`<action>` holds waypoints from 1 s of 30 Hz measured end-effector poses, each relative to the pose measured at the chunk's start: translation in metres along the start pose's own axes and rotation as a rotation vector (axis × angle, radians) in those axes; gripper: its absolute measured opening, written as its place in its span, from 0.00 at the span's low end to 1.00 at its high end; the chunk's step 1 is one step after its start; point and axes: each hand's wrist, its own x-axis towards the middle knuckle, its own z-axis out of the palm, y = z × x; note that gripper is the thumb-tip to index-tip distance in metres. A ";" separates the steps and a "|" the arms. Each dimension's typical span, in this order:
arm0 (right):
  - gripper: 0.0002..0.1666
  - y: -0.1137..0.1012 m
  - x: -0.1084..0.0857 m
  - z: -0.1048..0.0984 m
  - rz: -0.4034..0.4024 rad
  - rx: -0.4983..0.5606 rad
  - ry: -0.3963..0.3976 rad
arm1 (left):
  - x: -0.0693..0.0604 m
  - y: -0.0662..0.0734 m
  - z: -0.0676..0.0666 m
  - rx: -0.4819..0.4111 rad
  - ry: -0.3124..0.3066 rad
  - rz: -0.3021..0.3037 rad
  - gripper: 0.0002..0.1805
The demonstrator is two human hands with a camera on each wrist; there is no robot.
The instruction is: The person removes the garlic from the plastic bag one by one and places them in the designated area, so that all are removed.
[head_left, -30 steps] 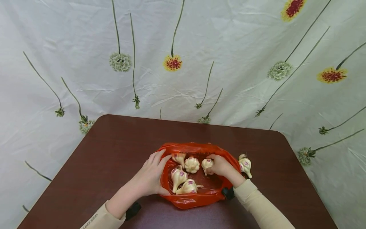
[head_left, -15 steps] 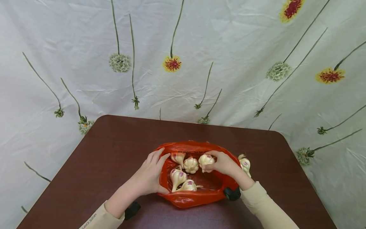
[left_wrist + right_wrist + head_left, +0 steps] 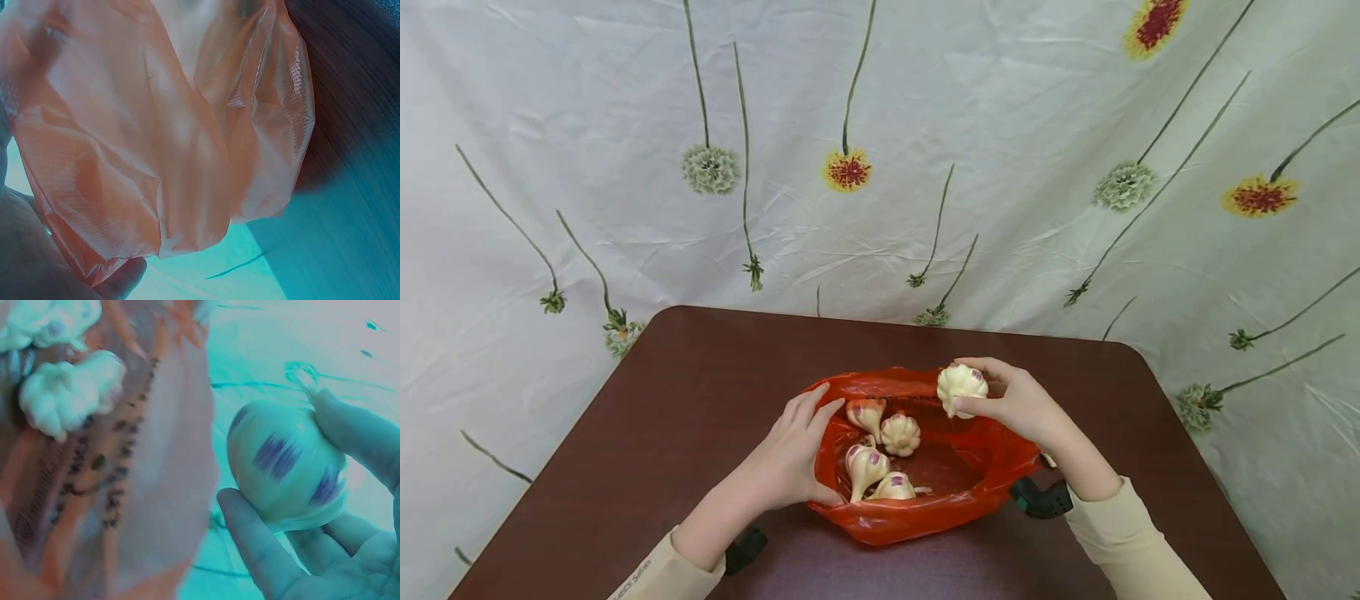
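Note:
In the head view a red plastic bag (image 3: 901, 524) lies with its mouth open on the table, several garlic bulbs inside, one of them a round bulb (image 3: 900, 434). My right hand (image 3: 1026, 408) holds a garlic bulb (image 3: 961, 387) between thumb and fingers above the bag's back right rim; the right wrist view shows this bulb (image 3: 284, 464) in my fingers. My left hand (image 3: 786, 458) grips the bag's left edge, fingers at the back and thumb at the front. The left wrist view shows the bag wall (image 3: 125, 144) beside that hand.
Behind my right wrist another garlic bulb (image 3: 1048, 460) is mostly hidden, on the table right of the bag. The dark red table (image 3: 737, 358) reaches back to a white flower-patterned cloth (image 3: 790, 233). Black devices are strapped at both wrists.
My right hand has lifted the garlic bulb up from inside the bag, toward the back right. The bag's right side has shifted slightly; my left hand has stayed nearly still.

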 end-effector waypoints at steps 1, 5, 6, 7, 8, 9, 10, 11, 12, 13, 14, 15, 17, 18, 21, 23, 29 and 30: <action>0.36 -0.001 -0.001 -0.004 -0.011 0.005 0.013 | 0.000 0.000 0.000 -0.002 0.003 0.000 0.64; 0.38 -0.003 -0.006 -0.021 -0.013 0.024 0.080 | 0.000 -0.001 0.000 -0.004 0.008 -0.002 0.64; 0.38 -0.002 -0.007 -0.025 -0.009 0.033 0.100 | 0.000 -0.002 0.000 -0.005 0.009 -0.003 0.64; 0.39 0.000 -0.007 -0.029 -0.002 0.038 0.123 | 0.000 -0.002 0.000 -0.005 0.009 -0.005 0.64; 0.39 0.002 -0.008 -0.033 0.010 0.042 0.146 | -0.001 -0.002 0.000 -0.004 0.008 -0.006 0.64; 0.40 0.005 -0.009 -0.037 0.020 0.045 0.171 | -0.001 -0.002 0.000 -0.006 0.007 -0.008 0.64; 0.40 0.009 -0.010 -0.041 0.026 0.041 0.197 | -0.001 -0.002 -0.001 -0.008 0.005 -0.009 0.64; 0.41 0.013 -0.011 -0.046 0.036 0.029 0.224 | -0.001 -0.002 -0.001 -0.010 0.003 -0.009 0.64; 0.42 0.018 -0.012 -0.050 0.050 0.018 0.249 | -0.001 -0.002 -0.001 -0.013 0.002 -0.010 0.64; 0.43 0.023 -0.012 -0.054 0.067 0.001 0.273 | -0.001 -0.002 -0.001 -0.014 0.000 -0.010 0.64; 0.44 0.028 -0.013 -0.058 0.087 -0.017 0.292 | -0.001 -0.002 -0.001 -0.016 -0.002 -0.010 0.63; 0.45 0.034 -0.014 -0.062 0.109 -0.035 0.309 | -0.001 -0.002 -0.001 -0.017 -0.004 -0.009 0.63; 0.47 0.047 -0.016 -0.067 0.158 -0.058 0.331 | -0.001 -0.002 -0.001 -0.014 -0.005 -0.009 0.63; 0.47 0.055 -0.016 -0.069 0.181 -0.071 0.341 | -0.001 -0.002 -0.002 -0.013 -0.005 -0.007 0.63; 0.48 0.079 -0.018 -0.072 0.241 -0.128 0.357 | -0.001 -0.002 -0.002 -0.013 -0.003 -0.007 0.63; 0.48 0.096 -0.020 -0.073 0.269 -0.165 0.365 | 0.000 -0.003 -0.002 -0.017 0.000 -0.006 0.64; 0.46 0.138 -0.023 -0.070 0.349 -0.226 0.362 | 0.000 -0.003 -0.003 -0.020 0.005 -0.020 0.65; 0.46 0.143 -0.024 -0.068 0.359 -0.225 0.358 | 0.000 -0.003 -0.003 -0.018 0.006 -0.026 0.65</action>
